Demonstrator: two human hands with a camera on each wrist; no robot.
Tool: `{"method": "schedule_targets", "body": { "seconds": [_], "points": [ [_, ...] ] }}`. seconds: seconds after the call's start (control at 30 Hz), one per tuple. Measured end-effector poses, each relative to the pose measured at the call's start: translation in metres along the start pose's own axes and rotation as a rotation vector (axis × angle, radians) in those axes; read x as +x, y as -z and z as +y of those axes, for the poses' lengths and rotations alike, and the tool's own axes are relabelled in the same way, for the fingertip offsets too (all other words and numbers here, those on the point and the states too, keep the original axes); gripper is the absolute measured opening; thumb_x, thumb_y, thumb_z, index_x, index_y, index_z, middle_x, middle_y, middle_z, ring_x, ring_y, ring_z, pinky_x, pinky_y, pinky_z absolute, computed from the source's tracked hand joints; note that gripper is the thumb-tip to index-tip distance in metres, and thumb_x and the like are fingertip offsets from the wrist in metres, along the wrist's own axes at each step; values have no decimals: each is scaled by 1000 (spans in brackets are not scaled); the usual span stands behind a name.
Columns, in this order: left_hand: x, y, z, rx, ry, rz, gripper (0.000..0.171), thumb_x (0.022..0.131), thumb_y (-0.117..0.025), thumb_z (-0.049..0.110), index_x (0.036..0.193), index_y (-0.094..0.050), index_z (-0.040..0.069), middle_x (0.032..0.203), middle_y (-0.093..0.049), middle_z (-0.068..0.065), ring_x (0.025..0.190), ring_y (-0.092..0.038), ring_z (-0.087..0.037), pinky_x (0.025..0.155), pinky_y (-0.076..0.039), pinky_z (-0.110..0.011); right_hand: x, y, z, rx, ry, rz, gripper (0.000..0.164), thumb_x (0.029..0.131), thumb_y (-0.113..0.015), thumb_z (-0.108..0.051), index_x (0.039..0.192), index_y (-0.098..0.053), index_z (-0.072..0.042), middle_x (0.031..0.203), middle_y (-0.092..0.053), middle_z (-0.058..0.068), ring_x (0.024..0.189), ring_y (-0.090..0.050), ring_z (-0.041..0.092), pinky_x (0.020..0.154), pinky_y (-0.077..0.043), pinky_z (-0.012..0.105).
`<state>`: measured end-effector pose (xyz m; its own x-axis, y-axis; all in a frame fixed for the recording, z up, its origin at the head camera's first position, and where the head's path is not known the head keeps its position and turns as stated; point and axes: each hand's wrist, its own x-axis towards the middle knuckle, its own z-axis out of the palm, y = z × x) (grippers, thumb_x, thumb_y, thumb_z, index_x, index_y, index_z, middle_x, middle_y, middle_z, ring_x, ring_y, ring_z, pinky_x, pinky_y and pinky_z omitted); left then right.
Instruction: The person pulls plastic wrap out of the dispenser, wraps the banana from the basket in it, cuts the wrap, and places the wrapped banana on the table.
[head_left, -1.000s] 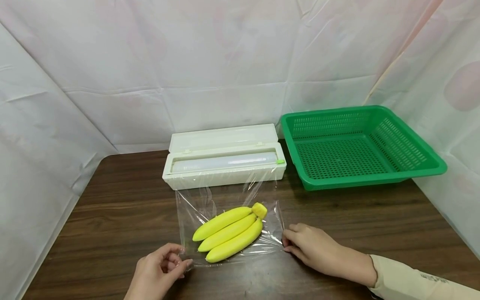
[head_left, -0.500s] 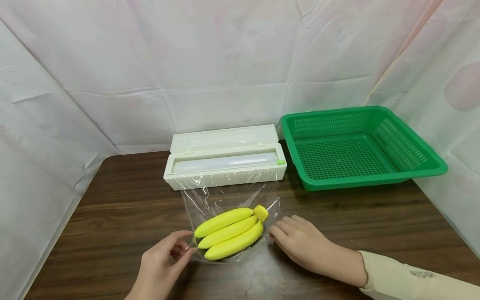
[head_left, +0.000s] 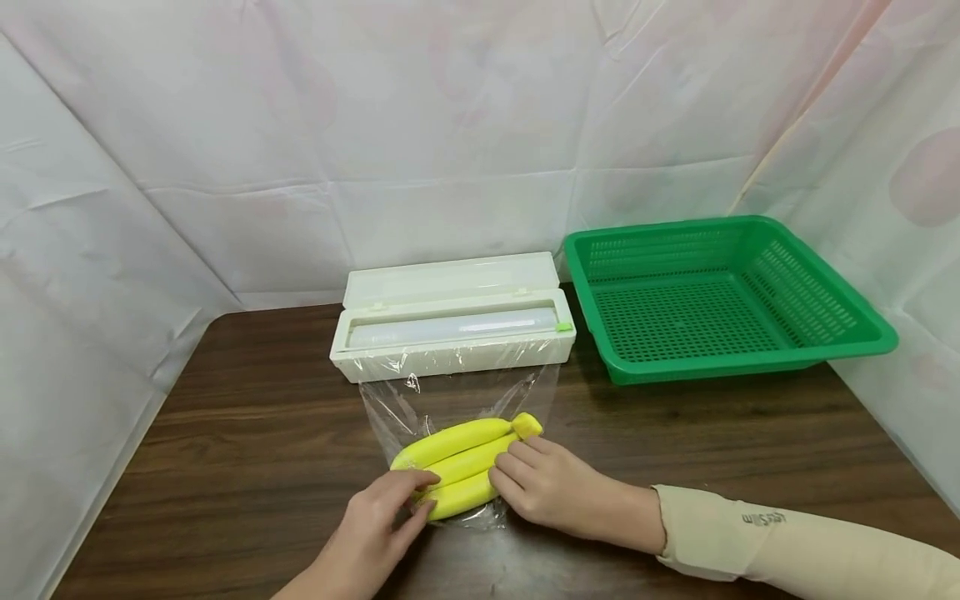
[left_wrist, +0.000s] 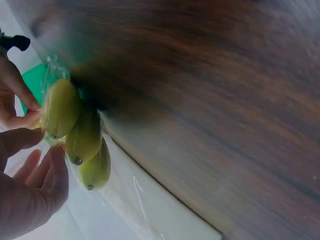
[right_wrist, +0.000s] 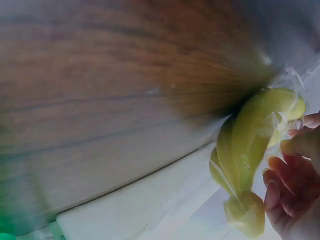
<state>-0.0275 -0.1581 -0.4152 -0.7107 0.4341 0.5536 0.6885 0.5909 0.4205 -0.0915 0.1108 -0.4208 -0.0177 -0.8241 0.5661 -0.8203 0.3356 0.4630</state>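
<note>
Three yellow bananas (head_left: pixel 453 465), joined at the stem, lie on the table wrapped partly in clear cling film (head_left: pixel 401 408). From their lower left, my left hand (head_left: pixel 375 521) pinches film folded over the tips. My right hand (head_left: pixel 551 492) holds the film's right side with curled fingers, resting over the bananas near the stem. In the left wrist view the banana tips (left_wrist: pixel 62 112) show under film beside my thumb and fingers. The right wrist view has the stem end (right_wrist: pixel 246 212) close to my right fingertips.
The film runs back to a white dispenser box (head_left: pixel 457 358) with its lid up and a film roll (head_left: pixel 450 327) inside. A green basket (head_left: pixel 720 367) stands at the back right of the dark wooden table (head_left: pixel 225 467). White curtains (head_left: pixel 450 125) hang behind.
Both hands have moved inward, bringing the film's left and right sides from the table onto the bananas. The box and basket have stayed put.
</note>
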Motion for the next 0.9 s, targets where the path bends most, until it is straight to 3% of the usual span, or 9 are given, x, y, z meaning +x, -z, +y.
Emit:
{"method": "schedule_targets", "body": {
  "seconds": [0.13, 0.23, 0.37, 0.47, 0.53, 0.63, 0.77, 0.9],
  "points": [
    [-1, 0, -2, 81, -44, -95, 48, 72, -95, 3, 114, -72, 11, 109, -74, 4, 99, -64, -12, 84, -55, -33, -1, -6, -1, 1, 10, -27, 39, 109, -36, 4, 95, -71, -5, 87, -66, 2, 78, -57, 14, 71, -52, 24],
    [-1, 2, -4, 158, -100, -160, 50, 74, -96, 16, 117, -73, 11, 117, -75, 1, 108, -64, -16, 89, -54, -41, -3, -7, 0, 17, 10, -52, 36, 112, -39, -6, 98, -72, -4, 90, -68, 3, 81, -58, 15, 74, -53, 25],
    [1, 1, -6, 254, -201, -192, 49, 75, -96, 23, 116, -74, 8, 117, -74, -3, 107, -64, -19, 89, -55, -40, -9, -6, 3, 39, 27, -95, 36, 113, -50, -31, 104, -72, -4, 95, -68, 2, 87, -60, 15, 79, -54, 26],
    [4, -3, -7, 281, -256, -166, 33, 85, -90, 26, 109, -76, 8, 110, -75, -1, 101, -64, -17, 86, -55, -35, -12, -6, 5, 44, 50, -111, 40, 110, -54, -40, 108, -72, -4, 99, -69, 4, 92, -63, 16, 84, -55, 27],
    [6, -5, -6, 273, -276, -133, 20, 98, -78, 29, 102, -77, 10, 104, -75, 1, 95, -64, -16, 83, -55, -32, -13, -7, 5, 44, 63, -102, 39, 112, -52, -36, 108, -73, -4, 101, -70, 5, 94, -64, 17, 86, -56, 27],
    [8, -7, -6, 255, -296, -83, 33, 112, -54, 30, 96, -77, 11, 97, -75, 3, 89, -64, -14, 79, -55, -29, -12, -8, 6, 41, 77, -71, 33, 114, -45, -18, 106, -74, -4, 99, -71, 5, 93, -64, 16, 84, -56, 27],
    [8, -8, -5, 226, -287, -69, 44, 116, -41, 27, 94, -75, 12, 94, -73, 4, 86, -63, -12, 75, -55, -25, -10, -10, 6, 56, 87, -28, 40, 111, -37, 1, 100, -74, -5, 95, -72, 4, 89, -64, 15, 81, -56, 25],
    [5, -9, -4, 235, -282, -73, 46, 117, -33, 24, 100, -74, 8, 96, -72, 2, 85, -64, -11, 74, -55, -23, -9, -11, 6, 66, 84, -3, 40, 110, -38, 4, 96, -74, -5, 91, -72, 3, 86, -63, 14, 79, -57, 24]
  ]
}}
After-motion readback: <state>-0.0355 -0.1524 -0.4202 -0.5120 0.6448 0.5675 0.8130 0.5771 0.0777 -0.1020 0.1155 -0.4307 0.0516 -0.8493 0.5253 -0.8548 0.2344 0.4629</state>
